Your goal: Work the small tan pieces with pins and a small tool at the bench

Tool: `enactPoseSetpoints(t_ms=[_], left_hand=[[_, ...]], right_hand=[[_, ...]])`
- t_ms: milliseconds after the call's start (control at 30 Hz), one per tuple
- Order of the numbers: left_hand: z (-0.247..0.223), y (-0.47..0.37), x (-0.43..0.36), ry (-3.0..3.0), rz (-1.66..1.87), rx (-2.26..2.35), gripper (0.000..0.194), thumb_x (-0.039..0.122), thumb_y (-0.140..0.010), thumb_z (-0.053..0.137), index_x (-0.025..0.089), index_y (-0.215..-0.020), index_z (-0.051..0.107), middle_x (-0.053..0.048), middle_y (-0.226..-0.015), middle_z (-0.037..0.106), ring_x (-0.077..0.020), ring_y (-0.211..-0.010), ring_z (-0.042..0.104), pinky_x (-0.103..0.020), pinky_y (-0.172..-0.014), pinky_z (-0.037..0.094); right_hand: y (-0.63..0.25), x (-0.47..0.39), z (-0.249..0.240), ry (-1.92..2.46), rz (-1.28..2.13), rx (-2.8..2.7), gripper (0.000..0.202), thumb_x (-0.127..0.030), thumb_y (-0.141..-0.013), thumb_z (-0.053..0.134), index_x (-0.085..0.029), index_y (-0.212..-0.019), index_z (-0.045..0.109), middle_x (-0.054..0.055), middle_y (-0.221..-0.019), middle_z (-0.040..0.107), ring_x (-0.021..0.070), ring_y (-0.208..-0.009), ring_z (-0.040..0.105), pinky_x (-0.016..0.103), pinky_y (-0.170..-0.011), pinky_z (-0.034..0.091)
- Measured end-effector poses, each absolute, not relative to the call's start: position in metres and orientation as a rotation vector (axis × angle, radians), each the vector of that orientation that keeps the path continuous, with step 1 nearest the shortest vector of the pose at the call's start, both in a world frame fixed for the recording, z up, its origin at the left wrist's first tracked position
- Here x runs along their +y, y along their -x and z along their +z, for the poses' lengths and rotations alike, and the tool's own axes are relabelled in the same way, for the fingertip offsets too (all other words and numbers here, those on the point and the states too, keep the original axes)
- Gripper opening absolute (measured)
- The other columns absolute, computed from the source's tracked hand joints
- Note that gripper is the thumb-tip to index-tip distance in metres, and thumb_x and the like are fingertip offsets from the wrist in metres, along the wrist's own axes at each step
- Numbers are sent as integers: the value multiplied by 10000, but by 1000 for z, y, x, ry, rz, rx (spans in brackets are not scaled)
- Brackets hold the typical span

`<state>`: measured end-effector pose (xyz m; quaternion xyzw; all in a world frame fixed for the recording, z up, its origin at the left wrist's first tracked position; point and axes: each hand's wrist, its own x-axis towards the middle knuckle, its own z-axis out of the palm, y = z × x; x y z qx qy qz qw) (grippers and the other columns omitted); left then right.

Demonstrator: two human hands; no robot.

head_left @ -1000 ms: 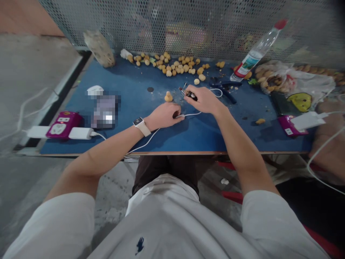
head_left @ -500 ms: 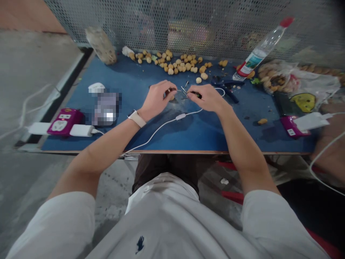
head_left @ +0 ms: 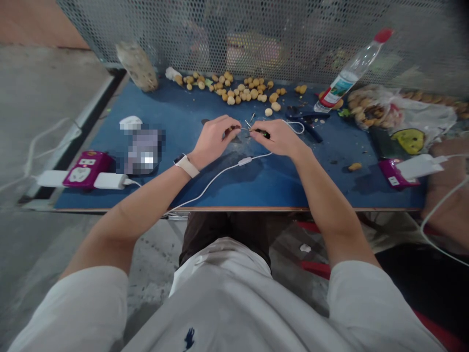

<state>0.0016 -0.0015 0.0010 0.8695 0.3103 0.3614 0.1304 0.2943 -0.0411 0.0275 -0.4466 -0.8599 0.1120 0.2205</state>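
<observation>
My left hand point(head_left: 216, 139) is closed in a pinch above the blue table, with a thin dark reddish piece point(head_left: 231, 129) showing between thumb and fingers; its metal end points right. Facing it, my right hand point(head_left: 280, 137) is closed around a small tool with a dark green handle point(head_left: 261, 133). The tips of both held pieces come close together; I cannot tell whether they touch. Thin metal bits point(head_left: 250, 120) show just beyond the fingertips. Beneath my right hand runs a white cable point(head_left: 216, 177) with an inline switch point(head_left: 245, 161). Dark blue pliers point(head_left: 311, 131) lie to the right.
Longan-like round fruits point(head_left: 242, 90) line the back by the perforated metal screen point(head_left: 164, 29). A clear bottle point(head_left: 340, 85) and a plastic bag point(head_left: 414, 110) stand right. Purple power adapters point(head_left: 87, 168) sit at both ends. A filled bag point(head_left: 137, 66) leans back left.
My right hand has shifted slightly left, bringing its tool nearer to the piece in my left hand. Both hands keep their pinches. The view has tilted a little.
</observation>
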Motion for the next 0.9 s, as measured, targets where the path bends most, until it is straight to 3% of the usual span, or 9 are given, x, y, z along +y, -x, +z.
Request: enactPoseSetpoints(t_ms=[333,767,833,900], left_hand=[[-1,-4,-1,-2473,1060,905,279,388,-1307,682,243,-1270,917,-110,-1167,918,-272,-1059,859,-407,-1021,702],[-1,-4,-4,-2506,927,854,252,430,-1319,671,309,-1222,870,-113,-1173,929,-311,-1083,879,-476,-1026,696],[-2,-6,-10,-2512,901,947,174,436,-1284,729,290,-1273,823,-135,-1200,914,-320,-1059,868,-491,-982,683],[-4,-9,-19,-2556,802,1010,233,473,-1216,829,252,-1270,780,-153,-1192,891,-325,-1014,847,-486,-914,664]], right_hand=[[-295,-39,24,1213,308,-2379,554,-701,-1312,504,-290,-1294,876,105,-1024,848,349,-963,738,465,-911,504],[-289,-41,23,1182,304,-2430,596,-751,-1312,502,-288,-1266,874,101,-1025,864,339,-932,727,456,-894,495],[-291,-40,24,1276,297,-2379,561,-746,-1299,543,-298,-1258,878,100,-1017,861,352,-945,739,466,-906,508],[-297,-38,24,1396,274,-2285,527,-736,-1292,575,-306,-1256,878,105,-1016,855,371,-973,754,485,-925,525]])
